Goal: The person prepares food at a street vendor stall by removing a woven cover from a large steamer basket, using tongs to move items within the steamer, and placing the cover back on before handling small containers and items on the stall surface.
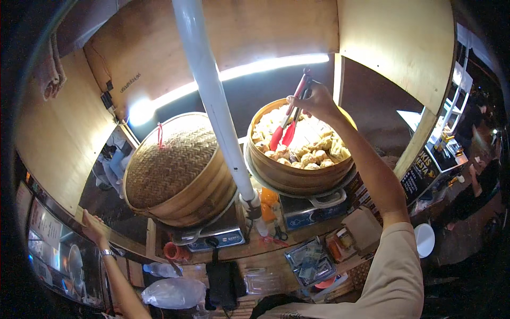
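Observation:
My right hand (316,101) grips tongs (287,115) with red handles and red tips. Their tips point down and apart among steamed dumplings (308,157) in an uncovered round bamboo steamer (287,179). I see nothing pinched between the tips. A second bamboo steamer (215,187), to the left, wears a woven lid (175,159) with a red loop (160,135). My left hand (95,228) is stretched out at the far left, by the wooden edge of the stall. Whether it holds something pale there is unclear.
A white upright pole (215,91) stands between the steamers, which sit over stoves (314,215). Lower down are a plastic bag (173,293), a black bag (225,283), scissors (281,231) and a clear box of banknotes (310,263). People are at the right.

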Demonstrator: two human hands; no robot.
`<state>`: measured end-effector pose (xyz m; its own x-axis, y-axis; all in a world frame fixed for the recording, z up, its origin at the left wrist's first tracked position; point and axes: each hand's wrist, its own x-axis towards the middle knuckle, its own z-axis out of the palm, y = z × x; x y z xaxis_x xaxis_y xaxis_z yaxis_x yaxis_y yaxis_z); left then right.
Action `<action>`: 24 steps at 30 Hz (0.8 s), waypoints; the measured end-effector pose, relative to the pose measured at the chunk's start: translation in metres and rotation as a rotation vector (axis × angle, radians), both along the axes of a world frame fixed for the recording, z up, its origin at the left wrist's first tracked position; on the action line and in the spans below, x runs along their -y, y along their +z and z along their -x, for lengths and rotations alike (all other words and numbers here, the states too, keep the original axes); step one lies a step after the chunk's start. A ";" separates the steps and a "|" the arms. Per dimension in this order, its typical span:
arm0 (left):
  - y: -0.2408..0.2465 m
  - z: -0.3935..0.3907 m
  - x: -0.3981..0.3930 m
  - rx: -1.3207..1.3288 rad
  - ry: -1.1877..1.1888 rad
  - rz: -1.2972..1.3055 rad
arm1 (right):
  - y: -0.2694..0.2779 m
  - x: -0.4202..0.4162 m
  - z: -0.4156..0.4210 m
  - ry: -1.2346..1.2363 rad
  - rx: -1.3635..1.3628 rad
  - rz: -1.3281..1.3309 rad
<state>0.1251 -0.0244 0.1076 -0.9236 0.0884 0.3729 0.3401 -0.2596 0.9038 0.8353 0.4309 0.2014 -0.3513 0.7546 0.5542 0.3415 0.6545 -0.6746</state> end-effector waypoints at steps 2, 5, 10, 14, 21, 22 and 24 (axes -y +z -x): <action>0.001 0.006 0.003 -0.015 -0.031 -0.042 | 0.003 -0.006 -0.005 0.027 -0.065 -0.065; -0.006 -0.019 -0.025 0.001 -0.049 -0.078 | 0.005 -0.019 -0.033 -0.036 -0.031 -0.182; -0.003 0.007 0.002 -0.019 0.021 0.030 | 0.018 0.013 -0.046 0.104 0.031 -0.090; -0.004 -0.006 -0.005 -0.014 0.038 -0.005 | 0.015 0.017 -0.050 0.137 0.176 -0.042; 0.008 -0.023 -0.013 -0.043 0.037 0.039 | 0.007 0.006 -0.055 -0.038 0.046 0.003; 0.010 -0.018 -0.010 -0.041 0.049 0.037 | 0.005 0.001 -0.054 -0.032 0.033 -0.009; 0.009 -0.010 -0.008 -0.034 0.072 0.041 | 0.004 0.000 -0.050 -0.023 0.011 -0.025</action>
<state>0.1354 -0.0169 0.1168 -0.9150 0.0384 0.4016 0.3872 -0.1964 0.9008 0.8854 0.4307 0.2051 -0.3402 0.7486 0.5691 0.3638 0.6629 -0.6544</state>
